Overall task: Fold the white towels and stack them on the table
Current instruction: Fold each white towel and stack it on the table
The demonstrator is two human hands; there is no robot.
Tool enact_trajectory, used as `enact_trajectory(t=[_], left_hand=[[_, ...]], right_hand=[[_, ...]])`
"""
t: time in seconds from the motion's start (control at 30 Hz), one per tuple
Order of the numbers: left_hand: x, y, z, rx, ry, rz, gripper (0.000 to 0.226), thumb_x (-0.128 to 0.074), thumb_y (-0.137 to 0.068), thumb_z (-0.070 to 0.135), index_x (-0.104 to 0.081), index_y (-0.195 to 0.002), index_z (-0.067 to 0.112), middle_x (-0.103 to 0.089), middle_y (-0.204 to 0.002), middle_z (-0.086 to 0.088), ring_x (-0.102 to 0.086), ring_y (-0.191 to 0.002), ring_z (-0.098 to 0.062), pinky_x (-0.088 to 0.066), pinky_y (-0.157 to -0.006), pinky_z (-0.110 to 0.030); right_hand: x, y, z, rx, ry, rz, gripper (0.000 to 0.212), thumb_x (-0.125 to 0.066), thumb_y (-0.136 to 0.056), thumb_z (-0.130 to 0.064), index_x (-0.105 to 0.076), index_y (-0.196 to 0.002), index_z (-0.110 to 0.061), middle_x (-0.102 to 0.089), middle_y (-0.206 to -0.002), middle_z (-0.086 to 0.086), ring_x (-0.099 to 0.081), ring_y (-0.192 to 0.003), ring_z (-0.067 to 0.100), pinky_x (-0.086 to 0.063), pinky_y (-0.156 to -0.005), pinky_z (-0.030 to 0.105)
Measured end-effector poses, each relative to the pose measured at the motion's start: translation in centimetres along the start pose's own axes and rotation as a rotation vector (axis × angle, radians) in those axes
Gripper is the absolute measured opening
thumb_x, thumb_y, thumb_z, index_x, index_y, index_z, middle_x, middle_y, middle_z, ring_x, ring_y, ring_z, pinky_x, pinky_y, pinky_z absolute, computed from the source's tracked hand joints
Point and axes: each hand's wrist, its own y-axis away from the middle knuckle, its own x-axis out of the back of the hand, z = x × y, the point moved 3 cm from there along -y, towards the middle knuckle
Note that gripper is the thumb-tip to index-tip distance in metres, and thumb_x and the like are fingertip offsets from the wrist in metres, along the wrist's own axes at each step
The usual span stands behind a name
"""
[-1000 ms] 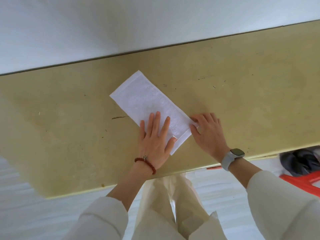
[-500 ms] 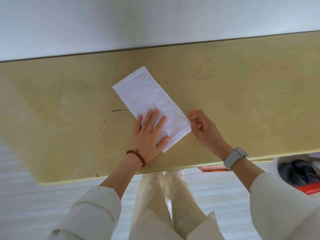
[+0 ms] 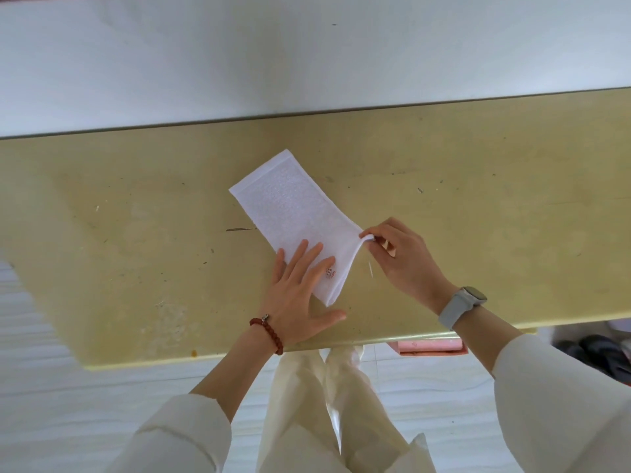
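Our left hand [image 3: 300, 295] lay spread flat on the white towel [image 3: 293, 216] to anchor it on the worktop [image 3: 136, 233] while, beside it, our right hand [image 3: 403, 257] pinched the corner to fold.

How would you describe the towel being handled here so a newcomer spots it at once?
On the yellow table against the pale wall, look near the middle, just ahead of the person. The white towel lies there as a long folded strip, the left hand flat on its near end, the right hand pinching up one corner. It is the only cloth on the tabletop.
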Motion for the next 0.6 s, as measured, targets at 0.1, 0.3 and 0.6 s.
enact_trajectory(t=[0.1,0.3,0.6], left_hand=[[0.4,0.4,-0.1,0.025,0.045,0.196,0.042,-0.056,-0.076,0.03,-0.048,-0.117,0.021,-0.058,-0.123,-0.008,-0.043,-0.12,-0.017,-0.028,-0.106,-0.037],[3.5,0.1,1.2,0.362,0.516,0.148,0.03,-0.041,-0.078,0.046,-0.052,-0.06,0.026,-0.047,-0.048,0.016,-0.046,-0.052,0.0,-0.034,-0.05,-0.011],[4.8,-1.3,-3.1,0.8,0.748,0.406,0.033,-0.049,-0.093,0.028,-0.052,-0.072,0.002,-0.047,-0.062,-0.001,-0.042,-0.06,-0.014,-0.04,-0.058,-0.031]], right_hand=[[-0.1,-0.3,-0.3,-0.032,0.006,-0.015,0.016,-0.052,-0.091,-0.013,-0.067,-0.094,-0.007,-0.05,-0.079,-0.004,-0.047,-0.068,0.004,-0.036,-0.066,0.008],[0.4,0.2,-1.2,0.065,0.041,0.022,0.034,-0.037,-0.087,-0.028,-0.058,-0.084,-0.002,-0.055,-0.088,0.003,-0.054,-0.078,0.019,-0.042,-0.07,0.021],[-3.4,-5.0,-4.0,-0.033,-0.015,0.011,0.028,-0.039,-0.097,-0.014,-0.056,-0.118,-0.009,-0.057,-0.098,-0.005,-0.05,-0.085,0.009,-0.034,-0.069,0.014]])
